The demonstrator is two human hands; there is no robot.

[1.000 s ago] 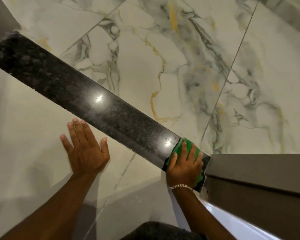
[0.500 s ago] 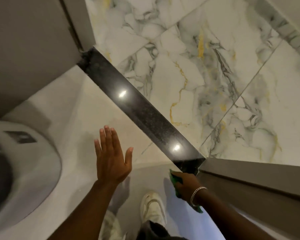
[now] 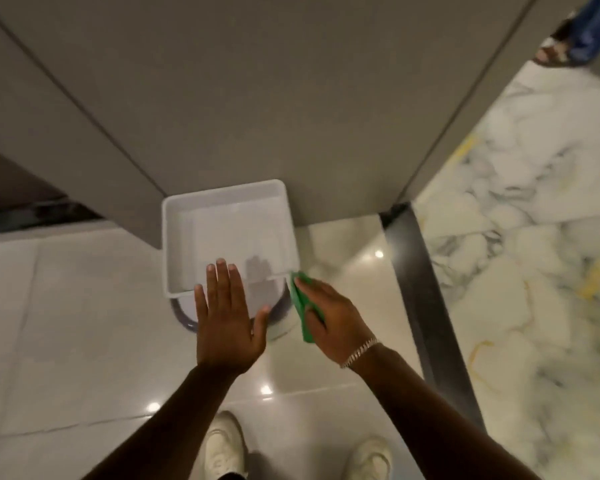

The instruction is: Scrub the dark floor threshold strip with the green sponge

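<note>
The dark threshold strip (image 3: 426, 306) runs down the right side of the floor, between the beige tiles and the veined marble. My right hand (image 3: 333, 320) grips the green sponge (image 3: 300, 306) in the air to the left of the strip, just off the near right corner of a white tub. My left hand (image 3: 227, 323) hovers flat with spread fingers over the tub's near rim and holds nothing. Neither hand touches the strip.
A white rectangular tub (image 3: 174, 244) stands on the beige tiles against a grey door panel (image 3: 274, 98). My two white shoes (image 3: 222, 448) are at the bottom. Another person's sandalled foot (image 3: 555, 50) is at the top right on the marble floor (image 3: 534, 237).
My right hand lifted the sponge off the strip's end and carried it left toward the tub. My left hand rose from the tile. My view swung to face the door and tub.
</note>
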